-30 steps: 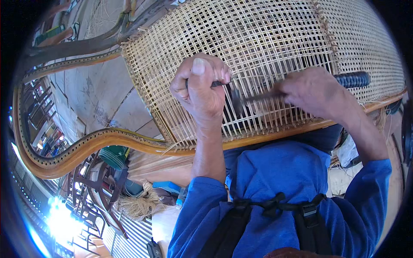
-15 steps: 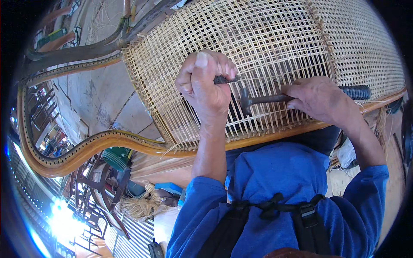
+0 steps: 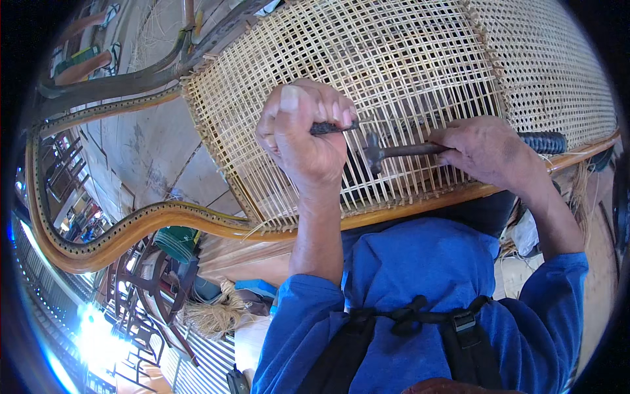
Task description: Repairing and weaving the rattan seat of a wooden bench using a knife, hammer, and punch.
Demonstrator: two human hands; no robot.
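Works over woven cane [image 3: 387,59].
Grips a hammer [image 3: 410,151] in the right hand [image 3: 482,148], a dark tool [image 3: 335,127] in the left hand [image 3: 307,134].

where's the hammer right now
In the head view, the hammer is right of centre, gripped in the right hand above the woven cane, its metal head just right of the left hand.

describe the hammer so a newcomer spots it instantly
Find the cane panel, then the right hand over it. The hammer sticks out leftward from that hand. Unlike the dark object in the left hand, it shows a crosswise head and black ribbed grip.
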